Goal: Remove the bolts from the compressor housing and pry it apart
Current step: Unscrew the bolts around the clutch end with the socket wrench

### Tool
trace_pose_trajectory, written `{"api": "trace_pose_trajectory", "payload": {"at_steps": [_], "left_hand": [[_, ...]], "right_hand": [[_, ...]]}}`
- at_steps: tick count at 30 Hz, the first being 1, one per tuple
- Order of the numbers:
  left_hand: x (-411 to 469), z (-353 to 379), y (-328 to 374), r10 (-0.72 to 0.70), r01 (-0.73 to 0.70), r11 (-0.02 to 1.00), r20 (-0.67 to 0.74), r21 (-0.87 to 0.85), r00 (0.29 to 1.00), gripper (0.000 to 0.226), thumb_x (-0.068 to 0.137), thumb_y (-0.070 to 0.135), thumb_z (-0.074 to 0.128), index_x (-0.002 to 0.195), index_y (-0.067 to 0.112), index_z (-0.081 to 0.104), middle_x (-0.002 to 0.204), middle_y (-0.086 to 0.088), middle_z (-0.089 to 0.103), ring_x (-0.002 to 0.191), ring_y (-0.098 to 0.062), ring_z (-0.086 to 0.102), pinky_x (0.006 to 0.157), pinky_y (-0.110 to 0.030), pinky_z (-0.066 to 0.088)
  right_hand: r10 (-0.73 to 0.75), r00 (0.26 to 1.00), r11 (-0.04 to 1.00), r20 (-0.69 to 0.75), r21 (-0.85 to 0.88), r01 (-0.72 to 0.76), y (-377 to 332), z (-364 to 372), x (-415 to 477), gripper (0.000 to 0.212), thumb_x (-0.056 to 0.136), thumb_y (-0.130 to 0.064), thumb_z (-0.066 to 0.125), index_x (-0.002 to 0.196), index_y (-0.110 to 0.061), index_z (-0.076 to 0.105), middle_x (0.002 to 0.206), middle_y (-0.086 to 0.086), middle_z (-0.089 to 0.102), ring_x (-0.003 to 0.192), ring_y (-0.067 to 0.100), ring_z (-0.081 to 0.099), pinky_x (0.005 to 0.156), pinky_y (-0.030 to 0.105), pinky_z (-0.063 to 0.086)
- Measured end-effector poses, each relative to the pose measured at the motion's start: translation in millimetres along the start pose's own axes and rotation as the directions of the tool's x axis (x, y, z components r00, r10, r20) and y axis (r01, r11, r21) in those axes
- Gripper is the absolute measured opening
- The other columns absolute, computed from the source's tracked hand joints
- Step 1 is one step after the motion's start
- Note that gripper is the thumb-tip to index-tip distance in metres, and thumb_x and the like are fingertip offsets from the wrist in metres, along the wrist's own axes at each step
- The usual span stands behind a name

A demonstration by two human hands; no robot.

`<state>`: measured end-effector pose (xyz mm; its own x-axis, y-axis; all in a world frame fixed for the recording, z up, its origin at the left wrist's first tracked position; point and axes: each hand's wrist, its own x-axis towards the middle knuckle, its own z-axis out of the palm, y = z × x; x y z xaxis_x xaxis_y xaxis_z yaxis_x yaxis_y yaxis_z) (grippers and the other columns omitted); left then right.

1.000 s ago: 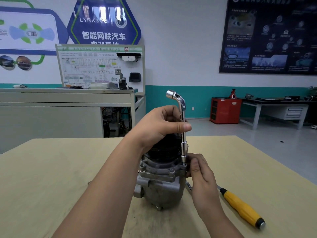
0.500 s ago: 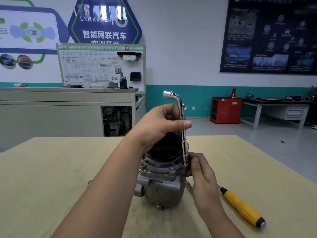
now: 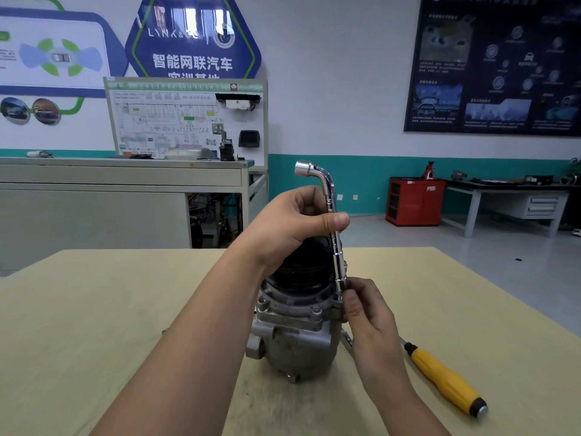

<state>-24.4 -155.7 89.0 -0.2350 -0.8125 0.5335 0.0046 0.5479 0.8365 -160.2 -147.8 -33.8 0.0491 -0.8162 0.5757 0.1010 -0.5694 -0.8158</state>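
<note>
- Compressor housing (image 3: 292, 335) stands upright, midway along the table (image 3: 94, 309), unopened.
- Left hand (image 3: 292, 225) grips the L-shaped socket wrench (image 3: 333, 234); right hand (image 3: 367, 313) pinches its lower end at the flange.
- One flange bolt (image 3: 316, 309) still seated; screwdriver (image 3: 446, 382) untouched, so prying looks far off.

White wall (image 3: 330, 73), teal band (image 3: 361, 171), red cabinet (image 3: 415, 201), grey floor (image 3: 471, 247)

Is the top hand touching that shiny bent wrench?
Touching. The head view shows the left hand wrapped round the wrench, its thumb lying across the shaft.
</note>
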Motion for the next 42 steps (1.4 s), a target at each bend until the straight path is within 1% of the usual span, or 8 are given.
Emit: {"api": "trace_pose_trajectory", "payload": {"at_steps": [4, 11, 17, 19, 22, 25, 33, 42], "left_hand": [[-0.4, -1.6, -1.2, 0.013, -0.014, 0.996, -0.014, -0.087, 1.0, 0.03, 0.06, 0.023, 0.072, 0.079, 0.008, 0.054, 0.065, 0.004, 0.068, 0.063, -0.006, 0.064, 0.067, -0.016, 0.052], [2.2, 0.1, 0.6, -0.038, 0.028, 0.993, -0.082, -0.117, 0.996, 0.028, 0.066, 0.032, 0.067, 0.076, 0.011, 0.052, 0.061, 0.005, 0.066, 0.055, -0.007, 0.059, 0.06, -0.017, 0.051], [3.4, -0.2, 0.3, -0.077, 0.055, 0.984, -0.127, -0.169, 0.989, 0.016, 0.083, 0.025, 0.061, 0.079, 0.012, 0.052, 0.061, 0.006, 0.065, 0.06, -0.008, 0.058, 0.06, -0.016, 0.049], [3.5, 0.3, -0.1, -0.088, 0.067, 0.987, -0.145, -0.147, 0.986, 0.015, 0.091, 0.02, 0.058, 0.08, 0.012, 0.053, 0.061, 0.007, 0.065, 0.06, -0.007, 0.058, 0.059, -0.015, 0.049], [3.5, 1.1, -0.2, -0.095, 0.078, 0.991, -0.166, -0.108, 0.982, 0.015, 0.093, 0.019, 0.057, 0.08, 0.012, 0.054, 0.061, 0.008, 0.066, 0.059, -0.006, 0.058, 0.061, -0.016, 0.049], [3.5, 1.3, 0.9, -0.098, 0.08, 0.991, -0.17, -0.111, 0.981, 0.015, 0.093, 0.019, 0.057, 0.08, 0.013, 0.053, 0.061, 0.008, 0.066, 0.061, -0.007, 0.058, 0.063, -0.016, 0.049], [1.0, 3.3, 4.8, -0.115, 0.097, 0.989, -0.172, -0.109, 0.978, 0.014, 0.094, 0.018, 0.057, 0.082, 0.011, 0.053, 0.061, 0.008, 0.066, 0.057, -0.006, 0.058, 0.062, -0.017, 0.048], [0.7, 2.8, 2.9, -0.113, 0.095, 0.989, -0.164, -0.114, 0.98, 0.014, 0.092, 0.019, 0.059, 0.082, 0.012, 0.054, 0.062, 0.008, 0.067, 0.057, -0.006, 0.059, 0.063, -0.018, 0.05]], "right_hand": [[-0.003, 1.0, 1.0, 0.0, -0.019, 0.003, 1.5, 0.1, 0.8, 0.035, 0.071, -0.046, 0.058, 0.098, -0.023, 0.061, 0.098, 0.006, 0.063, 0.093, 0.02, 0.062, 0.083, 0.036, 0.052], [-0.025, 1.0, 0.999, -0.003, -0.046, 0.024, 3.6, -0.5, 2.1, 0.011, 0.085, -0.026, 0.054, 0.094, -0.026, 0.06, 0.099, 0.007, 0.062, 0.093, 0.014, 0.061, 0.082, 0.031, 0.051], [-0.026, 0.999, 0.999, -0.024, -0.038, 0.025, 0.1, 1.0, 2.4, 0.017, 0.08, -0.031, 0.053, 0.092, -0.023, 0.062, 0.094, 0.006, 0.061, 0.089, 0.017, 0.061, 0.082, 0.034, 0.051], [-0.04, 0.999, 0.999, -0.032, -0.037, 0.039, 0.0, -1.8, 4.8, 0.01, 0.085, -0.02, 0.055, 0.09, -0.02, 0.064, 0.091, 0.007, 0.061, 0.088, 0.022, 0.061, 0.08, 0.036, 0.051], [-0.043, 0.999, 0.998, -0.031, -0.043, 0.042, 1.5, -5.6, 8.4, 0.023, 0.088, 0.002, 0.056, 0.085, -0.018, 0.065, 0.088, 0.009, 0.061, 0.084, 0.016, 0.061, 0.076, 0.025, 0.05], [-0.037, 0.999, 0.999, -0.016, -0.027, 0.037, -2.7, -5.9, 9.8, 0.025, 0.087, 0.009, 0.054, 0.083, -0.013, 0.066, 0.085, 0.009, 0.06, 0.079, 0.01, 0.059, 0.07, 0.015, 0.046], [-0.033, 0.999, 0.999, -0.004, -0.017, 0.033, -8.9, -5.9, 11.1, 0.024, 0.086, 0.013, 0.053, 0.081, -0.007, 0.065, 0.083, 0.01, 0.057, 0.073, 0.006, 0.057, 0.067, 0.013, 0.046], [-0.016, 1.0, 1.0, 0.027, -0.003, 0.017, -9.1, -12.5, 8.6, 0.027, 0.09, 0.005, 0.05, 0.087, -0.015, 0.068, 0.083, 0.003, 0.062, 0.072, 0.001, 0.057, 0.067, 0.011, 0.045]]}}
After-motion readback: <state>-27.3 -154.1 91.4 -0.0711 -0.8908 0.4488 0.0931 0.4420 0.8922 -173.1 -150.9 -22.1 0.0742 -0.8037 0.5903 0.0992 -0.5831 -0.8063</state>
